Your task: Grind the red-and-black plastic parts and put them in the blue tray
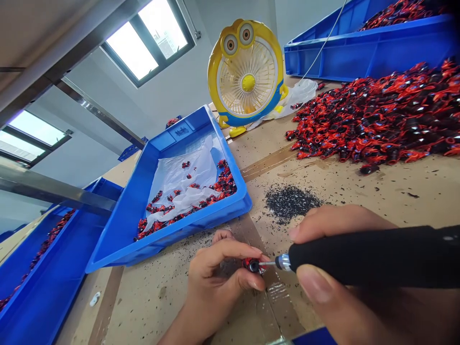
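Note:
My left hand (219,268) pinches a small red-and-black plastic part (253,265) between thumb and fingertips, low over the table. A dark round opening on the part faces towards me. My right hand (334,282) is closed around a thick black rotary tool (359,256), held nearly level. From its silver collar a thin metal bit (268,263) points left, and its tip meets the part at or beside the opening; the exact contact is too small to tell. Some fingers of both hands are hidden.
Black shavings (291,201) lie heaped beyond my hands. To the right is a big pile of red-and-black parts (381,115), with a blue crate (334,62) behind. A blue tray (172,254) with more parts stands left; a yellow fan (247,84) stands at the back.

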### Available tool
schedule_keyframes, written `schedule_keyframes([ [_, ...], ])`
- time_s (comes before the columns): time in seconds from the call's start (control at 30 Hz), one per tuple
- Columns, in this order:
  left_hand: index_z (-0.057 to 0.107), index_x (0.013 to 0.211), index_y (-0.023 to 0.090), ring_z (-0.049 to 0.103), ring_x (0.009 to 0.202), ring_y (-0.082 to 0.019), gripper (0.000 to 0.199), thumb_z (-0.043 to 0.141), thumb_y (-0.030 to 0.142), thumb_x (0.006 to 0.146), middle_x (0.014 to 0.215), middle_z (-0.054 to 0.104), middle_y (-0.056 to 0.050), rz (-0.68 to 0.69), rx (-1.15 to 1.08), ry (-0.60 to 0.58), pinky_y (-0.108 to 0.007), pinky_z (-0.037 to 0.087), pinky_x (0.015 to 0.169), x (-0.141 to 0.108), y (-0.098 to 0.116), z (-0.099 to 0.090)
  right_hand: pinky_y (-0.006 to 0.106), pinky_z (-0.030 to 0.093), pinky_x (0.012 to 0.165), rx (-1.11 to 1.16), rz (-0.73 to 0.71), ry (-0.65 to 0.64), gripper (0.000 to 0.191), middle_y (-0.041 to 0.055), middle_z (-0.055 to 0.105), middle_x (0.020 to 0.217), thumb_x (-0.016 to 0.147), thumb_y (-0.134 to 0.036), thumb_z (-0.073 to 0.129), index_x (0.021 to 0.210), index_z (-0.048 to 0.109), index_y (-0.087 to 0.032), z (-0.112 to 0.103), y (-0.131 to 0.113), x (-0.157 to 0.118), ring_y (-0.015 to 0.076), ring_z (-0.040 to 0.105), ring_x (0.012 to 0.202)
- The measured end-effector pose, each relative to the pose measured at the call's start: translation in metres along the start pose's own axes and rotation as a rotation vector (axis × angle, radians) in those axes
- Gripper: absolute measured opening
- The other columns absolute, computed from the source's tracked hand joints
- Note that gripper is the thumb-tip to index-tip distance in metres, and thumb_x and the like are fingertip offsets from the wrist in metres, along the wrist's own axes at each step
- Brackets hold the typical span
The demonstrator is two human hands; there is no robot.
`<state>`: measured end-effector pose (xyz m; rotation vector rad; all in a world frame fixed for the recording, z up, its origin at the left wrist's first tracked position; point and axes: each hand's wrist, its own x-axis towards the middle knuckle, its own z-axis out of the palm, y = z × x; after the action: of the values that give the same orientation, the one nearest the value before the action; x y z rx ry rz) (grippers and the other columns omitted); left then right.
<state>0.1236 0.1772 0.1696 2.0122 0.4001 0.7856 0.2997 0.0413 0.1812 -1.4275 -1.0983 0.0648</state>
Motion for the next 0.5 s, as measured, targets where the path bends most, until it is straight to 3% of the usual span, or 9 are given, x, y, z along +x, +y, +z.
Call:
schedule_keyframes([
  [0.43,0.086,0.102,0.025,0.068,0.069,-0.020,0.025,0.089,0.045,0.088,0.078,0.085,-0.004,-0.027,0.027,0.005,-0.034,0.050,0.073,-0.001,-0.001,0.002,0.016,0.067,0.062,-0.025,-0.150,-0.188,0.024,-0.0058,0.077,0.082,0.089,-0.020,0.072,0.106,0.063,-0.034,-0.002,0.009,0.005,0.0119,0.079,0.068],
  [0.5,0.086,0.103,0.026,0.069,0.072,-0.020,0.023,0.089,0.044,0.089,0.081,0.085,-0.004,-0.035,0.022,-0.001,-0.033,0.050,0.074,-0.001,-0.001,0.001,0.015,0.066,0.063,-0.035,-0.114,-0.128,0.022,-0.0062,0.077,0.081,0.089,-0.021,0.071,0.105,0.065,-0.034,0.000,0.005,0.006,0.0116,0.079,0.066],
])
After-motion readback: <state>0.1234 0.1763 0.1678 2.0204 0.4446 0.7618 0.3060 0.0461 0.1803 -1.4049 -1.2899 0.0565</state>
